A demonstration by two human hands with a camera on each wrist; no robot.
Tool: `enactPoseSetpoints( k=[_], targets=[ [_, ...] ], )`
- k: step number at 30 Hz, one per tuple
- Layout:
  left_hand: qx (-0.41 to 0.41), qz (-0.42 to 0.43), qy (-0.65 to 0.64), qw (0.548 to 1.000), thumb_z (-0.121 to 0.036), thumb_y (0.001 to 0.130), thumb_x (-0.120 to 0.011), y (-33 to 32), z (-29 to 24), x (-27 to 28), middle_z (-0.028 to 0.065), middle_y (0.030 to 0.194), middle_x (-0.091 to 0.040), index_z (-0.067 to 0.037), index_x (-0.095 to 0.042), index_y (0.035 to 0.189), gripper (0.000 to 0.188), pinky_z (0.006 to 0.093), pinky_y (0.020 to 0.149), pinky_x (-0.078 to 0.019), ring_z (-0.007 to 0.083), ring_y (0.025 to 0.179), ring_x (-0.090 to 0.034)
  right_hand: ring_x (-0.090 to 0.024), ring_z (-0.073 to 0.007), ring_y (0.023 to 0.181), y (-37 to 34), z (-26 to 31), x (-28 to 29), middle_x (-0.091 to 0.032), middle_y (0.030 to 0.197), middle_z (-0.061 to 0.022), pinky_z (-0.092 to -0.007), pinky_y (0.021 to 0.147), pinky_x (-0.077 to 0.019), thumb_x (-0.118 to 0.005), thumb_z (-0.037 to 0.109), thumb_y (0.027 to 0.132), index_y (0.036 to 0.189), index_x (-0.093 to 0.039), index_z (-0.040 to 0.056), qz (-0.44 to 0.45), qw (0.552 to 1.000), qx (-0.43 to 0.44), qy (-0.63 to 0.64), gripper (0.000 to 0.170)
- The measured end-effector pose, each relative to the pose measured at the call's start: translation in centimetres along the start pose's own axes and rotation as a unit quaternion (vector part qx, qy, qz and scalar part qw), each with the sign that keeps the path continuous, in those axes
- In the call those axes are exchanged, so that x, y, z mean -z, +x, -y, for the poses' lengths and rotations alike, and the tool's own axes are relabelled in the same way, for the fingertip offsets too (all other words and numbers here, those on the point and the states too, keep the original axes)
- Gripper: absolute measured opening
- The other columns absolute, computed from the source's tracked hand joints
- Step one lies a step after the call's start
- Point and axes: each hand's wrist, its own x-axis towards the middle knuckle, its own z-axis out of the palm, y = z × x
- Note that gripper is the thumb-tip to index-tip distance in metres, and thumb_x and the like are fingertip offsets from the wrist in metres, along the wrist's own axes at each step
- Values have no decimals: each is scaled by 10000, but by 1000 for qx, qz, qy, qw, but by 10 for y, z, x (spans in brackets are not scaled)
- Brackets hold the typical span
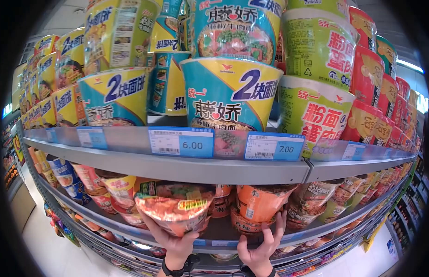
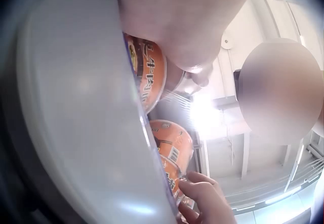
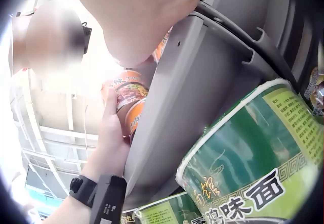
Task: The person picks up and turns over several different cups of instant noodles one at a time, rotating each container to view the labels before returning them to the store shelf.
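In the head view my left hand [image 1: 175, 242] holds an orange instant noodle bowl [image 1: 173, 210], its thumb at the front and fingers round the lower left side. The bowl is tilted, so its lid picture faces me, at the front of the lower shelf. My right hand [image 1: 260, 242] is raised at two stacked orange noodle bowls [image 1: 258, 203] to the right, fingers loosely spread against their front and right side. The left wrist view shows the right hand [image 2: 205, 198] with its fingertips at the lower bowl of that stack. Most of its palm is hidden there.
Above both hands runs the grey edge of the upper shelf [image 1: 233, 168] with price tags [image 1: 182, 144]. Teal and yellow noodle tubs [image 1: 228, 94] stand stacked on it, beside green ones [image 1: 316, 111]. More bowls [image 1: 311, 203] line the lower shelf. A green tub [image 3: 253, 153] fills the right wrist view's lower right.
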Motion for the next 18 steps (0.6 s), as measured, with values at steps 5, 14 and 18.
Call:
enactPoseSetpoints(
  k=[5,14,18],
  targets=[
    [9,17,70,997,-664,822,-757,15,-11,-5,192,1678,-179,26,-97,1629,1250,447,1234,-204,293,1527,-223,-350,-596,1397,-4,-1,-3,-386,1473,-293,-709,1114,-310,-707,258,779,1360,-488,87,17,1000,-1,7,644],
    [-55,7,6,998,-232,816,-853,20,-11,-7,139,1462,-362,-107,-448,1340,674,433,1170,-300,280,1372,-410,-423,-610,1312,9,8,-2,-437,1428,-342,-706,1076,-374,-710,235,798,1371,-483,78,-9,1000,14,-2,636],
    [-59,5,31,998,-205,796,-855,18,-10,-5,98,1350,-385,-108,-456,1276,632,403,1143,-301,249,1298,-422,-423,-621,1304,9,7,-2,-426,1440,-342,-711,1074,-376,-712,235,798,1374,-485,85,-9,1000,8,-1,636]
  ],
)
